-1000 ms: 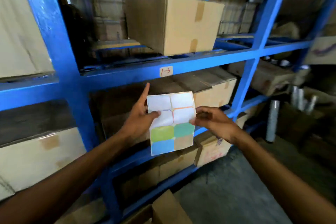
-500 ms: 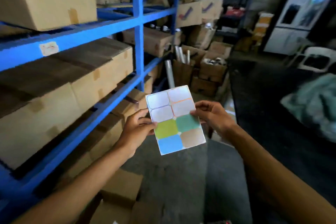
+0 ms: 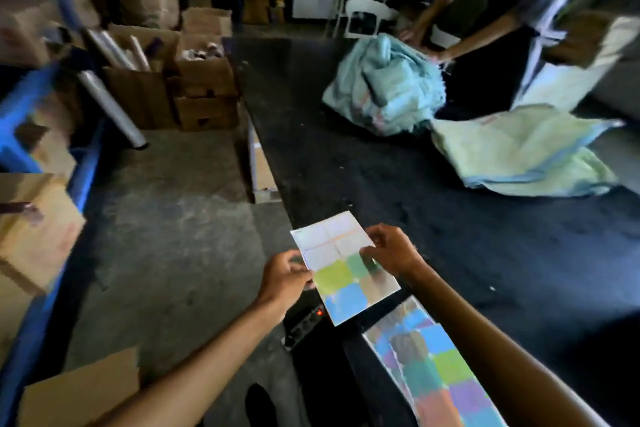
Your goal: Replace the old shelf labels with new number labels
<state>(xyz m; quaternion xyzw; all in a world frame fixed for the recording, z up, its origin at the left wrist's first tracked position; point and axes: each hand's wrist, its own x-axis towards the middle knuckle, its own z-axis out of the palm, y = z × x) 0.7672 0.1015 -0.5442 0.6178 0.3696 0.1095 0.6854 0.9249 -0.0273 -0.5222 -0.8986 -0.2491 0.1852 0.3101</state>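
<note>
Both hands hold a label sheet (image 3: pixel 346 274) above the near left edge of a dark bench (image 3: pixel 398 166). The left hand (image 3: pixel 284 279) pinches the sheet's left edge; the right hand (image 3: pixel 389 250) grasps its right edge, fingers (image 3: pixel 372 255) curled over the coloured stickers. The sheet's upper squares are white, its lower ones green, blue and tan. More coloured label sheets (image 3: pixel 433 367) lie on the bench's near edge. A power strip (image 3: pixel 304 322) with a red light sits below the held sheet. Pale sacks (image 3: pixel 384 87) rest toward the far right.
</note>
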